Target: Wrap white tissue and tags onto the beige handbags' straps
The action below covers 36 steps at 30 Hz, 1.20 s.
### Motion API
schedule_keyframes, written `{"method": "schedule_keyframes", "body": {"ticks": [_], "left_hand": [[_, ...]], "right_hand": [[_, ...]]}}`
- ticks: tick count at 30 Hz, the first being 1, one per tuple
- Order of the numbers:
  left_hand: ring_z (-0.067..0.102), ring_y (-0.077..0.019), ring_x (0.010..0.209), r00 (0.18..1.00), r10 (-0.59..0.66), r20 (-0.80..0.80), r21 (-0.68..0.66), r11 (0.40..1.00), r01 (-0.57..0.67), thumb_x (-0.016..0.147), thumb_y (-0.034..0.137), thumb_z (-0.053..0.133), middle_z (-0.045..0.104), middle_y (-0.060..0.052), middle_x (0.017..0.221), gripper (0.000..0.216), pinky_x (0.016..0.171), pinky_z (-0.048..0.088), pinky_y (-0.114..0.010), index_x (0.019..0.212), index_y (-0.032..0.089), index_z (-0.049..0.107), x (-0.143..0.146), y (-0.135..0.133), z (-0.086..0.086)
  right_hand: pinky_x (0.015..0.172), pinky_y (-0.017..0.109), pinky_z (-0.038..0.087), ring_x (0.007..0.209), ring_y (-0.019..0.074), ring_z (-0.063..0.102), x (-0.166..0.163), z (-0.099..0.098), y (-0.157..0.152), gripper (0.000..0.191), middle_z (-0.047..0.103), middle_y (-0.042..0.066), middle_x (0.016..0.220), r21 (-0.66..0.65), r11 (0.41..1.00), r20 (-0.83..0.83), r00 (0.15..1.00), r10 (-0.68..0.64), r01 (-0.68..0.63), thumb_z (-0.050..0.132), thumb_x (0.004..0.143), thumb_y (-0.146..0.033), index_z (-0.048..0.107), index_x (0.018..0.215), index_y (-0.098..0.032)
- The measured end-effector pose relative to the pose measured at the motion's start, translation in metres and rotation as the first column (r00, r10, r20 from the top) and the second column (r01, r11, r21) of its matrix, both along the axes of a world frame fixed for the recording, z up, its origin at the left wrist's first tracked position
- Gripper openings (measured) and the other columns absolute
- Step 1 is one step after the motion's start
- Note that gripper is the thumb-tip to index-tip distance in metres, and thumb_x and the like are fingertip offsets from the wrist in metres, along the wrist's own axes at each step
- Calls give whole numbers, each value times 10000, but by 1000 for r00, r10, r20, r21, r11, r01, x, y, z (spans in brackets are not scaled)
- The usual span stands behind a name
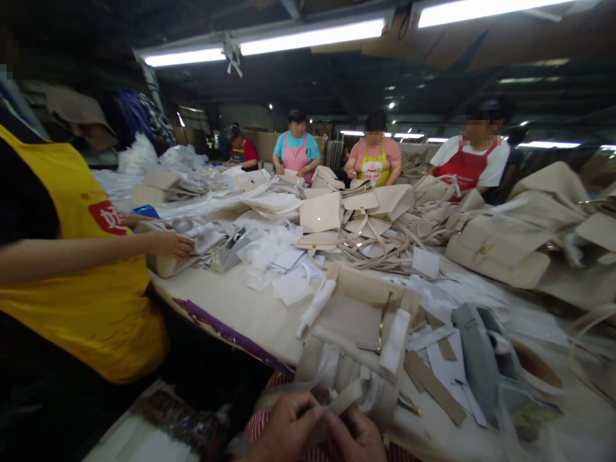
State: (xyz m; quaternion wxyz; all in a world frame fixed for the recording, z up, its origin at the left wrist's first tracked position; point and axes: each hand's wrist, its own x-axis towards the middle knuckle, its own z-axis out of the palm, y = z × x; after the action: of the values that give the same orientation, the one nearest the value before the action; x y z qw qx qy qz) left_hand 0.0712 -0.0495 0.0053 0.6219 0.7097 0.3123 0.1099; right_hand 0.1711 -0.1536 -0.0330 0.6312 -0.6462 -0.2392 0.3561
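My left hand (283, 427) and my right hand (359, 439) meet at the bottom edge of the view, fingers pinched on a beige strap (344, 399). The strap runs up to a beige handbag (363, 321) lying open-flap on the table edge in front of me. White wrapping paper (395, 340) covers part of the bag's metal clasp. Another white paper roll (315, 307) lies at the bag's left.
A long white table (240, 308) is heaped with beige handbags (495, 253), straps and paper scraps. A person in a yellow apron (96, 282) stands close at my left, hand on a bag. Several aproned people work along the far side. A grey pouch (481, 353) lies right.
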Motion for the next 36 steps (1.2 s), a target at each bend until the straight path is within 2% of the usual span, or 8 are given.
{"method": "schedule_keyframes", "body": {"ticks": [3,8,13,19,26,28,31,36], "left_hand": [[435,-121,595,1000,9,-9,-22,1000,-9,724,373,528,491,12,592,265,552,348,-213,627,128,559,1,-3,6],[434,-114,578,1000,-1,-13,-10,1000,1,720,343,557,501,15,577,243,531,333,-208,623,121,584,-3,-2,-1],[415,-101,568,1000,9,0,1,1000,-9,754,339,538,492,25,575,251,530,324,-200,641,122,594,-13,0,-8],[475,-116,635,1000,-12,-14,120,993,14,775,298,527,532,11,621,233,578,347,-200,635,123,589,-19,1,0],[534,-112,683,997,-83,1,399,914,75,805,237,514,601,7,689,184,635,358,-202,681,150,618,8,-2,14],[534,-114,690,996,-92,-6,446,891,85,812,251,513,602,7,691,190,632,356,-203,686,154,616,14,-3,17],[533,-118,698,995,-95,-38,480,871,102,823,272,508,605,4,704,203,636,359,-208,697,159,620,16,-4,19],[527,-128,715,984,-150,-95,584,792,177,848,258,477,592,-9,716,218,653,374,-219,701,164,608,14,-9,20]], "right_hand": [[480,227,421,497,133,524,10,16,-6,480,603,5,559,-65,997,-118,993,26,-34,612,634,-616,631,771,-157],[322,176,249,311,60,345,20,43,-4,481,493,-38,398,-177,983,-205,975,-88,51,579,624,-656,535,614,-177],[324,178,233,306,55,338,18,38,-6,481,473,-50,394,-237,971,-207,978,-7,-43,601,585,-657,511,585,-184],[419,210,354,406,101,451,29,16,-33,460,486,-45,445,-299,944,-4,989,146,-141,508,690,-640,536,607,-189],[692,273,483,752,193,622,54,37,-37,500,678,37,857,-402,900,415,910,19,165,459,755,-578,554,1079,-210],[778,310,477,847,214,623,54,38,-33,515,680,51,926,-363,922,493,867,68,134,471,767,-533,531,1167,-215],[870,334,447,960,231,604,48,33,-29,402,668,68,1036,-288,958,534,829,163,-2,516,773,-451,605,1095,-229],[754,298,482,819,211,630,31,24,-24,255,688,64,914,-216,966,435,872,225,-141,483,816,-402,637,908,-221]]}}
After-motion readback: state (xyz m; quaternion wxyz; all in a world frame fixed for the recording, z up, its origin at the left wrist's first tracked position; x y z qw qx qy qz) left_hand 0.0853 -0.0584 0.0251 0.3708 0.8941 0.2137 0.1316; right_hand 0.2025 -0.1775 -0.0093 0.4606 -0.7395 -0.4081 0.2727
